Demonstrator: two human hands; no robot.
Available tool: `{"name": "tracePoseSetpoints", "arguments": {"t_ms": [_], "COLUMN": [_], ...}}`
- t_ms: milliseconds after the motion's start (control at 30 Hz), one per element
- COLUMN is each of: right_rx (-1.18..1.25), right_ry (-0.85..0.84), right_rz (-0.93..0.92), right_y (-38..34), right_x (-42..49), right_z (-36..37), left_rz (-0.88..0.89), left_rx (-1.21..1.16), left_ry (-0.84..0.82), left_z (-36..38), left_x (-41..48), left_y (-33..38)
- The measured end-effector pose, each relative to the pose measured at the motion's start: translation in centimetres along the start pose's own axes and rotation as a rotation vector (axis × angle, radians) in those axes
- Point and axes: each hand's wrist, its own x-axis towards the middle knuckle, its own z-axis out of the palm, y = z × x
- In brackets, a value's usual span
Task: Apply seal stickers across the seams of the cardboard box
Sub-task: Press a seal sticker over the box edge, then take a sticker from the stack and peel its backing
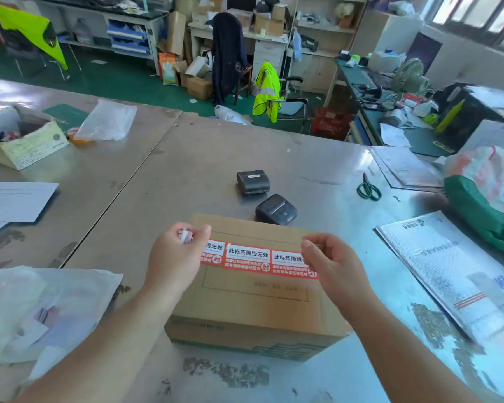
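A brown cardboard box (253,303) lies flat on the steel table in front of me. Above its top hangs a red and white strip of seal stickers (249,257), stretched left to right. My left hand (176,257) pinches the strip's left end and also has a small crumpled white scrap between its fingers. At the strip's right end, my right hand (332,266) grips it with thumb and fingers. Whether the strip touches the box top I cannot tell.
Two small black label printers (253,181) (276,209) stand just behind the box. Green scissors (368,189) lie to the right, printed mailers (454,274) at the right edge. White plastic bags (41,309) lie at my left. An open carton (21,138) sits far left.
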Motion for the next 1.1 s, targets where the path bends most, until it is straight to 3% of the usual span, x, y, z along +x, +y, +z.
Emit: {"name": "tracePoseSetpoints", "arguments": {"t_ms": [100,200,467,633,733,867,1100], "right_rx": [0.017,0.032,0.034,0.073,0.098,0.129,0.147], "right_ry": [0.022,0.019,-0.014,0.01,0.024,0.052,0.074], "right_rz": [0.033,0.038,0.042,0.099,0.131,0.175,0.256], "right_y": [1.5,2.5,5.5,8.6,10.0,11.1,13.1], "right_x": [0.0,0.1,0.5,0.7,0.9,1.4,1.8], "right_z": [-2.0,-3.2,-6.8,-9.0,-10.3,-11.9,-13.0], "left_rz": [0.061,0.043,0.037,0.012,-0.02,-0.016,0.148], "left_rx": [0.167,0.179,0.175,0.42,0.43,0.299,0.184], "left_ry": [0.202,0.245,0.178,0.107,0.108,0.072,-0.104], "left_z": [0.1,0.4,4.4,6.6,7.4,8.4,13.8], "left_x": [0.6,1.1,-2.0,-3.5,-3.2,-3.4,-7.4], "left_y": [0.0,-0.5,0.0,0.6,1.7,2.6,4.4]}}
